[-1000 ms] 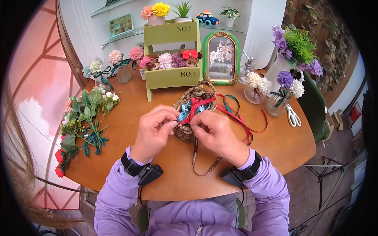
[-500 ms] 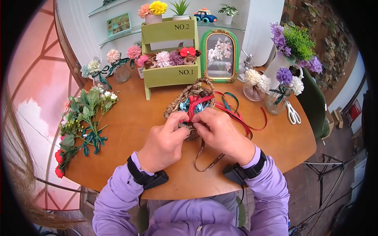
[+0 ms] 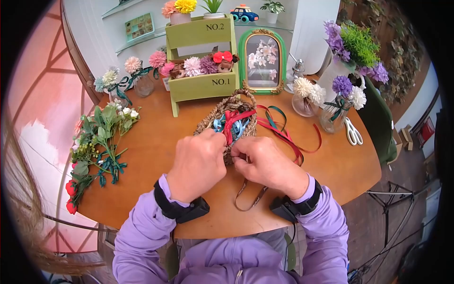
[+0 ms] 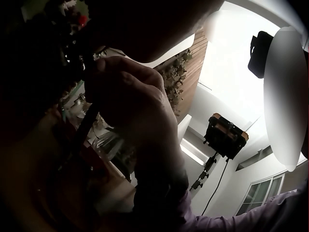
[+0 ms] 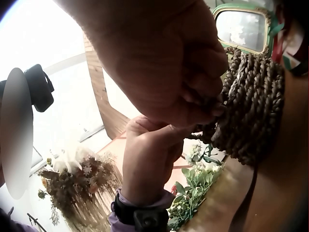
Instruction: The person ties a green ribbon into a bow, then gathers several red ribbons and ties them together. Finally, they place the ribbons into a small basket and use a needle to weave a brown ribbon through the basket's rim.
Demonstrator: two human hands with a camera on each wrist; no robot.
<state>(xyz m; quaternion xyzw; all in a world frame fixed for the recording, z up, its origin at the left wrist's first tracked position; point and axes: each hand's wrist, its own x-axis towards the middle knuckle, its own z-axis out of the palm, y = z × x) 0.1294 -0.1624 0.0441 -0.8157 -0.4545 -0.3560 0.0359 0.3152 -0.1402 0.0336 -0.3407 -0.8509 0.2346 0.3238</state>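
Note:
A braided straw basket (image 3: 204, 124) with a looped handle stands before me, bundles of light-blue ribbon (image 3: 219, 124) and red ribbon (image 3: 229, 127) inside it. Both hands meet at its near rim. My left hand (image 3: 198, 158) has its fingers curled at the rim, its fingertips mostly hidden from above. Beside it my right hand (image 3: 262, 160) pinches a narrow dark-brown ribbon (image 5: 246, 203) against the basket's woven side (image 5: 253, 96). The ribbon's tail drops down the basket and curls on the table toward me.
Red and green ribbons (image 3: 299, 150) trail to the right. White scissors (image 3: 353, 132) lie near glass vases of flowers (image 3: 331, 117). Artificial flower stems (image 3: 106, 137) lie at left. Behind stand a green two-tier shelf (image 3: 203, 90) and a green picture frame (image 3: 242, 61).
My left hand has come in from the left to the right hand and turned over, its back now facing up. The ribbon's tail has shifted a little at the basket's front.

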